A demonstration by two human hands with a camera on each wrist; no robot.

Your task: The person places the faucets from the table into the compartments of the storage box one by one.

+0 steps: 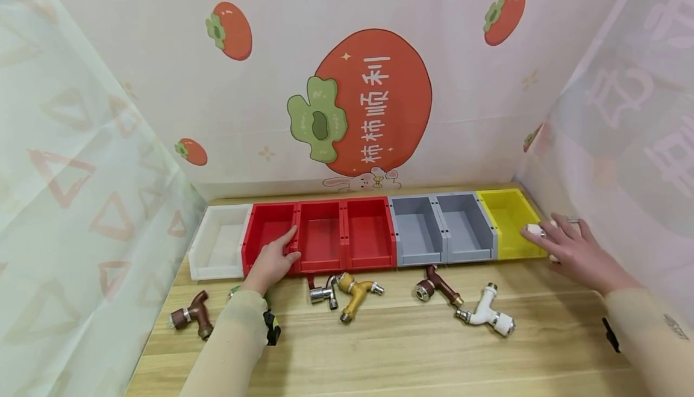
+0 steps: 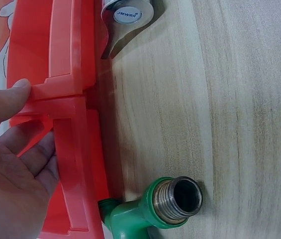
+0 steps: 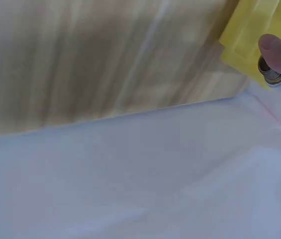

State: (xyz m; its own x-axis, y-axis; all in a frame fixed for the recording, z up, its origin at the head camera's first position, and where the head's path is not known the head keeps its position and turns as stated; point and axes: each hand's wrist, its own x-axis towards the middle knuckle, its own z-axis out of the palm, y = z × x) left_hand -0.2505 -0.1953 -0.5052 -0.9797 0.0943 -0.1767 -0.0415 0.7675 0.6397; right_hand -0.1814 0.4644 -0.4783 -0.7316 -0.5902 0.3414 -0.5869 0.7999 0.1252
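Observation:
My left hand is at the red bins, with its index finger stretched along the wall between the left two. In the left wrist view, the thumb lies over one side of that red wall and the other fingers reach down on the other side, gripping it. My right hand holds a white faucet over the right edge of the yellow bin. Fingers hide most of this faucet. The right wrist view shows its threaded metal end under the thumb, beside the yellow bin.
A white bin and two grey bins complete the row. Before it lie brown faucets, a green faucet partly behind the left sleeve, a chrome faucet, a yellow faucet and another white faucet. Printed cloth surrounds the table.

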